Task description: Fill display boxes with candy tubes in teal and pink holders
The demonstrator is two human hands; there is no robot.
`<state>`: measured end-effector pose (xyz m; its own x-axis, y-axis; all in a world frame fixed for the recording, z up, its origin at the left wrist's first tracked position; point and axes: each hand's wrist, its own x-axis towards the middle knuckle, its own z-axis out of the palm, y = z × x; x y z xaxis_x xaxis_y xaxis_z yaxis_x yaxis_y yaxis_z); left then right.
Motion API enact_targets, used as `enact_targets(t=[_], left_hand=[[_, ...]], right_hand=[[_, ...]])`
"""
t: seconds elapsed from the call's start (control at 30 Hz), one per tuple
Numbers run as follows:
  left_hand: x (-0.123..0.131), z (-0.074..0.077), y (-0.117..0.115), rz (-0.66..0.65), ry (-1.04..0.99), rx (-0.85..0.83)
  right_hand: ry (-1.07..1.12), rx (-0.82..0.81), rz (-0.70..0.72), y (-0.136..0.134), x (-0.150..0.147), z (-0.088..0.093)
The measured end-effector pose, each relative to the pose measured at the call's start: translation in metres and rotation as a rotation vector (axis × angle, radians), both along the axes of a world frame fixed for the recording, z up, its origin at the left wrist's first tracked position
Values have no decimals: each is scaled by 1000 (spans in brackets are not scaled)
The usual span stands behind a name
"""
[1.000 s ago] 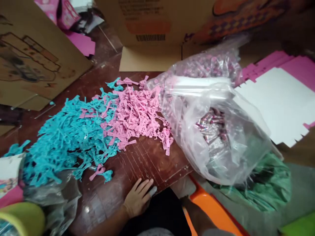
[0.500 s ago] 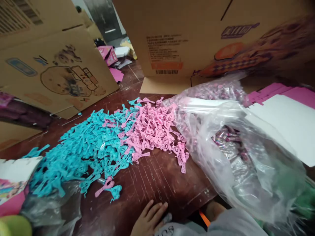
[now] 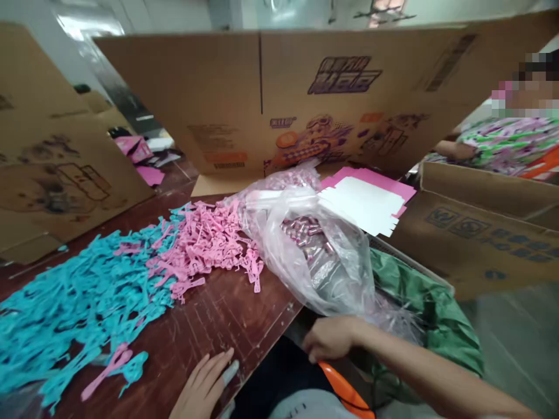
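My left hand lies flat on the front edge of the dark brown table, fingers stretched and holding nothing. A pale wrap goes round one of its fingers. My right hand is below the table edge, near my lap, with its fingers curled down. What it holds, if anything, is hidden. Just beneath it is an orange curved thing. Close to the left hand lie a loose pink clip-like plastic piece and a turquoise one. Behind them spread a turquoise heap and a pink heap.
An open clear plastic bag of small shiny pieces sits at the table's right edge. White card sheets lie behind it. Large cardboard boxes wall the back. At right are a green sack, an open carton and another person.
The view has swung right and up, bringing the right-hand carton and the other person into sight. My right hand and forearm now show beside the bag. My left hand still rests on the table.
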<state>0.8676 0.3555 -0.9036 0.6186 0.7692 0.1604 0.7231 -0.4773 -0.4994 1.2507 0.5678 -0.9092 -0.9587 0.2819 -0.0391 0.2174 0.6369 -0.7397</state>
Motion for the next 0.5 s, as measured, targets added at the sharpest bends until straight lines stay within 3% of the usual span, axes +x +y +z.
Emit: enact_targets(t=[0.07,0.1,0.17,0.2,0.23,0.27,0.33,0.43,0.5], left_hand=[[0,3,1,-21,30,19],[2,5,0,-12,44,7],[12,10,-5,34,38,-21],[19,12,-8,55,13,-22],[26,14,-12,78,-19,-14],[33,16,-16,104,-51,2],[47,20,-25,160,-92,45],[61,26,-38,226,-53,73],[63,30,-46,243,-15,84]], right_hand=[[243,22,-89,34,43,21],[432,61,-274,58,66,31],[683,262,-922,111,108,42],[617,374,-1180,138,125,40],[435,455,-1328,164,136,35],[229,490,-1344,185,143,26],[63,483,-1279,214,146,2],[-4,499,-1158,228,136,-25],[-34,533,-1112,234,131,-30]])
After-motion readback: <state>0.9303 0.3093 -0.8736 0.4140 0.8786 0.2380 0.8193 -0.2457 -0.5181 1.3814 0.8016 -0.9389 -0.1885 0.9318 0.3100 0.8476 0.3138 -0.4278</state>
